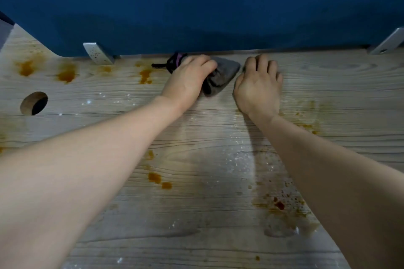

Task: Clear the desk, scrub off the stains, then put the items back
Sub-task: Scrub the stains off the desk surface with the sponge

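A pale wood-grain desk [196, 129] carries orange-brown stains at the far left [65, 74], near the middle [155, 178] and at the right front [279, 204]. My left hand [188, 81] grips a bunched grey cloth [220, 77] near the desk's back edge; a black and purple cord [172, 63] pokes out behind the hand. My right hand [259, 85] rests on the desk just right of the cloth, fingers curled, holding nothing that I can see.
A blue partition [196, 6] runs along the back of the desk, held by metal brackets at the left [97, 53] and right [389, 41]. A round cable hole [33, 102] opens at the left. Wet streaks and white specks cover the middle.
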`<state>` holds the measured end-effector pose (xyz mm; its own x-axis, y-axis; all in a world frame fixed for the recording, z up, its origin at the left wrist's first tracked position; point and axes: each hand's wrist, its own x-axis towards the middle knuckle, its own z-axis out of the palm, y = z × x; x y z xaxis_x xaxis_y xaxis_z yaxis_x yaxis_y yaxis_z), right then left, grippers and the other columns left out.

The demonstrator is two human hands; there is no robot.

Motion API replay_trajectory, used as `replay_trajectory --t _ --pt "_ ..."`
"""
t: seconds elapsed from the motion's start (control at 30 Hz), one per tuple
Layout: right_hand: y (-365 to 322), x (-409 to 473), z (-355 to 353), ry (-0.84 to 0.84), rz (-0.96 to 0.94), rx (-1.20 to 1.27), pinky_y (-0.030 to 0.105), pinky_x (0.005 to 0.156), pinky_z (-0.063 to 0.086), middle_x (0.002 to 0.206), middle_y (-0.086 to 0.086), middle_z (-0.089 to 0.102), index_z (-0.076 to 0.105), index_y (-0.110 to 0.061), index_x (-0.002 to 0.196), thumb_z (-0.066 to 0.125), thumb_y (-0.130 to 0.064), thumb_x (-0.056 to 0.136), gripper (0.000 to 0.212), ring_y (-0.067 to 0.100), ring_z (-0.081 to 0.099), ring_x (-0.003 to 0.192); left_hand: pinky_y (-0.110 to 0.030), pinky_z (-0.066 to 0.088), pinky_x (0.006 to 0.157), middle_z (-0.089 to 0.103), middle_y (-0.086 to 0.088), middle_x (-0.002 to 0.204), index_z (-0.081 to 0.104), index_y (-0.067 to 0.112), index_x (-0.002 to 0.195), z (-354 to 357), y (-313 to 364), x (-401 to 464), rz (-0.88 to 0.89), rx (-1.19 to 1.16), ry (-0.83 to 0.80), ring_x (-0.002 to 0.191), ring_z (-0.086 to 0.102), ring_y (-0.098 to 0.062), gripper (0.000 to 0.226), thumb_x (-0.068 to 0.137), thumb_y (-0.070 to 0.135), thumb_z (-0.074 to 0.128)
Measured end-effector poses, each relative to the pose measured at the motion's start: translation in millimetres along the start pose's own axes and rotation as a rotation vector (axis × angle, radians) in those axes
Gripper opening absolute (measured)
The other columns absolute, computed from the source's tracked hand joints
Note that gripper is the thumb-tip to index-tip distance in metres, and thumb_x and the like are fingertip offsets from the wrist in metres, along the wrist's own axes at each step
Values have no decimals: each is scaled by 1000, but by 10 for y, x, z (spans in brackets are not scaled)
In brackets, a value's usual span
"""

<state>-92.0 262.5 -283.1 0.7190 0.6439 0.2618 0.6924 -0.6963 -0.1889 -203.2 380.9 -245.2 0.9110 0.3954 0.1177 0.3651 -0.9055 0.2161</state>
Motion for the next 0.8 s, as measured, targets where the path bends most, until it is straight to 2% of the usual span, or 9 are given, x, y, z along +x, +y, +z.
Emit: replay_trajectory --t 0.17,0.3,0.37,0.43,0.5,0.63,0.7,0.77,0.8 --pt "-27 -3 1 24 6 -38 43 80 33 116 19 52 53 -4 112 37 -23 89 34 35 46 103 -33 33 95 49 -9 132 53 13 128 70 54 221 -43 -21 34 121 41 -30 38 93 6 42" --pt "-19 -1 -1 -1 8 -33 44 83 32 122 18 48 51 -4 116 38 -23 91 34 35 43 107 -40 41 92 46 -8 136 48 17 135 -4 -128 45 53 108 -1 124 40 -30 44 92 10 49" --pt "-23 -6 -7 6 6 -23 44 83 32 123 19 48 51 -4 117 38 -22 91 34 35 43 107 -40 49 74 53 -8 129 53 17 131 -32 -164 40 103 221 18 113 49 -32 40 91 13 53" --pt "-29 -4 -12 4 6 -24 44 84 33 123 19 48 50 -4 118 38 -22 91 35 36 43 108 -30 45 52 64 -5 110 66 16 116 -30 -77 109 142 315 19 91 60 -30 32 88 13 49" --pt "-18 -5 -8 -4 12 -39 44 84 33 124 18 48 50 -5 119 37 -23 91 36 35 43 109 -22 41 43 68 -4 97 72 14 102 25 56 169 166 375 13 76 63 -27 41 82 15 37" --pt "-13 -3 12 2 7 -43 43 82 32 121 17 50 51 -6 118 39 -24 90 35 34 44 107 -20 27 42 66 -1 102 70 15 106 59 193 234 192 459 -1 80 62 -25 47 81 15 30" --pt "-17 -1 9 14 4 -41 43 81 32 118 17 51 52 -6 116 39 -24 90 34 34 45 105 -20 25 44 65 2 103 69 17 108 38 172 241 172 450 -33 82 62 -23 43 83 15 35" --pt "4 -1 7 11 6 -49 43 82 32 118 17 50 52 -6 115 38 -24 91 33 34 44 105 -19 24 43 65 3 96 71 19 102 -23 141 223 137 494 37 77 61 -20 41 81 15 36" --pt "-7 0 14 7 0 -50 43 83 32 118 17 49 52 -5 114 38 -24 91 33 34 43 106 -21 25 44 63 1 100 69 18 105 -45 81 182 87 515 53 81 60 -21 39 83 13 38"
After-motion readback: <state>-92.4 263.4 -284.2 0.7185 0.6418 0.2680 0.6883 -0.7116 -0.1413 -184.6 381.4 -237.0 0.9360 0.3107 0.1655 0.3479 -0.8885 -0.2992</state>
